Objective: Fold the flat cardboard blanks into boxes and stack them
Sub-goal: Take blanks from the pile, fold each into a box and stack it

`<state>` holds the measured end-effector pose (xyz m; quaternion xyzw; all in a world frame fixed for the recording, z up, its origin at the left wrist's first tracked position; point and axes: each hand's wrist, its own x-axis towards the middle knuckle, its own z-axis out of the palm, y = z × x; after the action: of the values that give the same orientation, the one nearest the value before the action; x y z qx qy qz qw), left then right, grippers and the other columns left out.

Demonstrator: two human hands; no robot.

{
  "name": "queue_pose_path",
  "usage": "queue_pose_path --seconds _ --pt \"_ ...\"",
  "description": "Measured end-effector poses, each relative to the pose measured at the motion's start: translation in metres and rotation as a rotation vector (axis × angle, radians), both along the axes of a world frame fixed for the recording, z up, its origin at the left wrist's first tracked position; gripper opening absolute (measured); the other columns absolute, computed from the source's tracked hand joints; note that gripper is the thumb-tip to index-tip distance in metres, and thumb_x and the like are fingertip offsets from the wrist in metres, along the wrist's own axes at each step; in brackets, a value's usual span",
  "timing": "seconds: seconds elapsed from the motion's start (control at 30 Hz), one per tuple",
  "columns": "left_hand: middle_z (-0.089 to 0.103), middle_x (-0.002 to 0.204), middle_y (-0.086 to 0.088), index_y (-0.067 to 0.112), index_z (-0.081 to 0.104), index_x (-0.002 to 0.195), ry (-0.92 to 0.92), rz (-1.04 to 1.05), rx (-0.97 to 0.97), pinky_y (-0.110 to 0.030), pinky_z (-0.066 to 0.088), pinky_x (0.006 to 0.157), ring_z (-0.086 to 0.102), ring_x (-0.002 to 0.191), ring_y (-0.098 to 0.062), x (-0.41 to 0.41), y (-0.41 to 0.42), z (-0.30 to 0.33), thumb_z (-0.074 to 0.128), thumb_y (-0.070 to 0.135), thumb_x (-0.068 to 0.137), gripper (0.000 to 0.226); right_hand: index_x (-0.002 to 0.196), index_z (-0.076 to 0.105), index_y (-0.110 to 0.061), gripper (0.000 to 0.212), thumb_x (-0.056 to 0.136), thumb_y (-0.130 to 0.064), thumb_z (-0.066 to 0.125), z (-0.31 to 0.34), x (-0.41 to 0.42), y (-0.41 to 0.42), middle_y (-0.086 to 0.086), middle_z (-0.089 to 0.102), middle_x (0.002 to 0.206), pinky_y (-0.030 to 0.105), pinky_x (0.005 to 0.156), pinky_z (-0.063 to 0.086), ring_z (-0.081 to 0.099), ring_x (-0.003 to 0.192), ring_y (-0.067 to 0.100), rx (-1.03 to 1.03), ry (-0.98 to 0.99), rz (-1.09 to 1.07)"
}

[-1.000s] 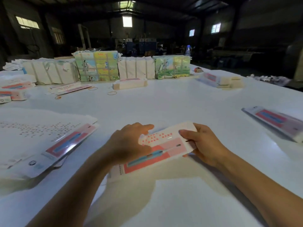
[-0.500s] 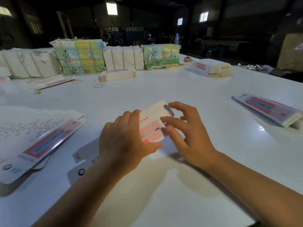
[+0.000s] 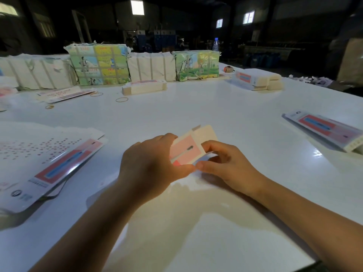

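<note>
Wrapped bundles [image 3: 99, 64] in a row at eleven to twelve o'clock on the white table [image 3: 196, 107]. Rubber bands [image 3: 121, 99] just before them. Water bottle [image 3: 215, 44] at one o'clock, windows [image 3: 137, 7] glowing beyond.

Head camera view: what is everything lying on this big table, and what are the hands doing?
box: one, pink and cream, held above the near middle of the table
flat blanks: a pile, white with red and blue print, near left
second blank pile: white with red and blue print, right edge
bundles: a row, some white, some green and yellow, far side
folded boxes: a few, cream, in front of the bundles
box stack: cream, far right
rubber bands: three seen, tan, far left of middle
bottle: one, clear with blue cap, behind the bundles
table: one, white
left hand: grips the box
right hand: pinches the box's near end
</note>
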<state>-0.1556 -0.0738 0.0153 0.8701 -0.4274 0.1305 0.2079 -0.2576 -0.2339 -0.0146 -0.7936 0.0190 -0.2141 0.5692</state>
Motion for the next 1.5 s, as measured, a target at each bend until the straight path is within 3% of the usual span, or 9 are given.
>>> queue_pose_path --seconds 0.2,0.3,0.43,0.6,0.77,0.97,1.13,1.37,1.5 --pt "0.056 0.098 0.021 0.043 0.04 0.1 0.177 -0.086 0.055 -0.026 0.042 0.062 0.053 0.078 -0.009 0.01 0.007 -0.003 0.063 0.071 0.065 0.05 0.084 0.069 -0.022 0.013 0.071 -0.018 0.067 -0.002 0.004 0.0 0.01 0.064 0.078 0.033 0.067 0.046 0.055 0.07 0.016 0.008 -0.101 -0.121" --pt "0.054 0.102 0.022 0.04 0.044 0.105 0.165 -0.033 -0.025 -0.025 0.042 0.063 0.052 0.08 -0.012 0.011 0.007 -0.005 0.065 0.064 0.067 0.05 0.091 0.062 -0.03 0.022 0.075 -0.017 0.07 -0.003 0.001 -0.002 -0.001 0.059 0.07 0.033 0.059 0.048 0.055 0.063 0.017 0.071 -0.247 -0.311" --pt "0.061 0.104 0.014 0.034 0.047 0.108 0.131 0.007 -0.124 -0.031 0.05 0.07 0.058 0.085 -0.017 0.008 0.005 -0.006 0.067 0.063 0.064 0.056 0.096 0.067 -0.036 0.024 0.082 -0.016 0.064 -0.004 -0.003 0.009 -0.014 0.062 0.088 0.026 0.066 0.051 0.061 0.075 0.009 -0.163 -0.389 -0.425" --pt "0.062 0.104 0.009 0.031 0.048 0.112 0.081 0.042 -0.159 -0.03 0.05 0.071 0.057 0.085 -0.018 0.004 0.002 -0.009 0.062 0.067 0.061 0.064 0.107 0.066 -0.033 0.037 0.087 -0.003 0.063 -0.008 -0.003 0.016 -0.015 0.064 0.104 0.03 0.072 0.054 0.062 0.082 0.009 -0.139 -0.378 -0.392" --pt "0.063 0.102 0.007 0.027 0.052 0.113 0.042 -0.019 -0.142 -0.029 0.048 0.068 0.055 0.081 -0.017 0.0 0.0 -0.011 0.058 0.07 0.061 0.068 0.099 0.064 -0.053 0.037 0.082 -0.019 0.063 -0.01 -0.003 0.022 -0.017 0.068 0.089 0.029 0.067 0.051 0.061 0.073 0.01 -0.059 -0.317 -0.326" --pt "0.063 0.097 0.006 0.027 0.054 0.114 -0.025 -0.062 -0.079 -0.036 0.051 0.07 0.056 0.081 -0.021 -0.003 -0.001 -0.012 0.051 0.069 0.058 0.071 0.128 0.032 -0.054 0.062 0.089 -0.018 0.064 -0.01 -0.005 0.018 -0.008 0.059 0.082 0.032 0.066 0.05 0.056 0.073 0.007 -0.1 -0.2 -0.292" --pt "0.064 0.098 0.006 0.026 0.056 0.112 -0.021 -0.076 -0.089 -0.039 0.053 0.069 0.057 0.081 -0.021 -0.005 -0.003 -0.012 0.052 0.068 0.061 0.067 0.112 0.062 -0.032 0.031 0.087 -0.015 0.066 -0.007 -0.006 0.019 -0.02 0.056 0.086 0.029 0.065 0.046 0.055 0.076 0.008 -0.109 -0.22 -0.318" --pt "0.066 0.1 -0.002 0.018 0.057 0.115 -0.044 -0.073 -0.112 -0.04 0.054 0.067 0.059 0.08 -0.025 -0.008 -0.006 -0.013 0.07 0.062 0.066 0.067 0.1 0.061 -0.048 0.041 0.091 -0.008 0.059 -0.003 -0.004 0.023 -0.024 0.058 0.088 0.013 0.057 0.04 0.053 0.073 0.007 -0.113 -0.248 -0.286" --pt "0.065 0.1 0.0 0.021 0.056 0.115 -0.021 -0.059 -0.118 -0.041 0.054 0.07 0.059 0.083 -0.025 -0.006 -0.005 -0.012 0.065 0.066 0.067 0.067 0.105 0.056 -0.052 0.039 0.091 -0.015 0.061 -0.001 -0.004 0.023 -0.019 0.052 0.093 0.01 0.068 0.04 0.053 0.083 0.002 -0.183 -0.25 -0.324"
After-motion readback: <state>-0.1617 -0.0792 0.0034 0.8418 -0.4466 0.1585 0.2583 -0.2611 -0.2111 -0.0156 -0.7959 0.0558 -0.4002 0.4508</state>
